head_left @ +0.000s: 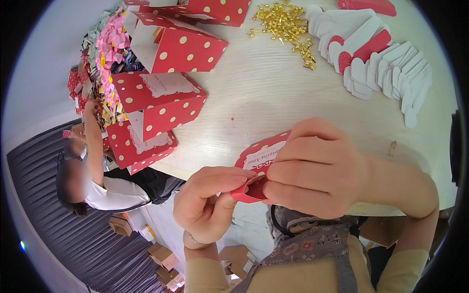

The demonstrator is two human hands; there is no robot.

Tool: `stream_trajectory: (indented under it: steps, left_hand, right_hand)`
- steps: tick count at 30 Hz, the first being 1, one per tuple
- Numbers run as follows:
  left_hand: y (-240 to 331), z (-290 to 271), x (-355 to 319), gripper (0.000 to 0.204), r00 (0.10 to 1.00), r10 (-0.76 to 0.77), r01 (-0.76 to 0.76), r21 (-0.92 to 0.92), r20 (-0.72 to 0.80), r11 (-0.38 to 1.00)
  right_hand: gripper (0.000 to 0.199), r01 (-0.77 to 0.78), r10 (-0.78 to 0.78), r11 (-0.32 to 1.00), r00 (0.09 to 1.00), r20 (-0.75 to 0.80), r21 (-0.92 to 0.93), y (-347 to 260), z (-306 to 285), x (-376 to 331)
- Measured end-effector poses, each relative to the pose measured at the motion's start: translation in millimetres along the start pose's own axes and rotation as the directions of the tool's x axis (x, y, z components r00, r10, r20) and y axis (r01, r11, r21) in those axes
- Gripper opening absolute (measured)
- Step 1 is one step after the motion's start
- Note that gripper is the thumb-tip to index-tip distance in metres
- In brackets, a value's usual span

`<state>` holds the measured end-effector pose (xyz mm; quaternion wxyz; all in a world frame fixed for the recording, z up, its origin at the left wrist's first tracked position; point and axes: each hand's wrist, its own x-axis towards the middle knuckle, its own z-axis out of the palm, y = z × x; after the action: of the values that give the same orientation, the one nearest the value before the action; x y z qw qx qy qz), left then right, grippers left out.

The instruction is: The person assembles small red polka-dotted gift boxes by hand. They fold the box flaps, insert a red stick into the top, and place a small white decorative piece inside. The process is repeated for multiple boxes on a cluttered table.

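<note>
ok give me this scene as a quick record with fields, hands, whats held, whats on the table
left hand: pinches the lower edge of the red heart-shaped card between thumb and fingers
right hand: grips the same card from the right, covering much of it
card: red with a white label, held over the near table edge
table: pale wood
boxes: red boxes with white dots, far left
fasteners: pile of small gold pins, far centre
cutouts: fanned white and red heart shapes, far right
other person: left, reaching up to the table
</note>
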<state>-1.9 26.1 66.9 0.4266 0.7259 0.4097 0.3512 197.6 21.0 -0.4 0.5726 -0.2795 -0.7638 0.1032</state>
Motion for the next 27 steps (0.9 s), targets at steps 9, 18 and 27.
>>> stream_trajectory:
  steps: [9,18,27]
  left_hand:
    - [0.6,4.6,-4.1,0.011,0.998,0.027,-0.026,0.016,-0.049,1.000]
    - [-3.4,0.4,0.7,0.029,0.960,0.247,-0.266,0.159,0.133,0.951]
    - [-39.7,-0.3,13.5,0.032,0.935,0.286,-0.291,-0.006,0.211,0.957]
  right_hand:
    - [0.019,-0.029,0.029,1.000,0.999,0.023,-0.002,0.2,-1.2,0.9]
    - [0.020,-0.156,0.158,0.987,0.987,0.031,-0.047,-9.6,-1.0,2.7]
    - [0.017,-0.040,0.038,0.998,0.998,0.045,0.042,-0.3,1.5,1.9]
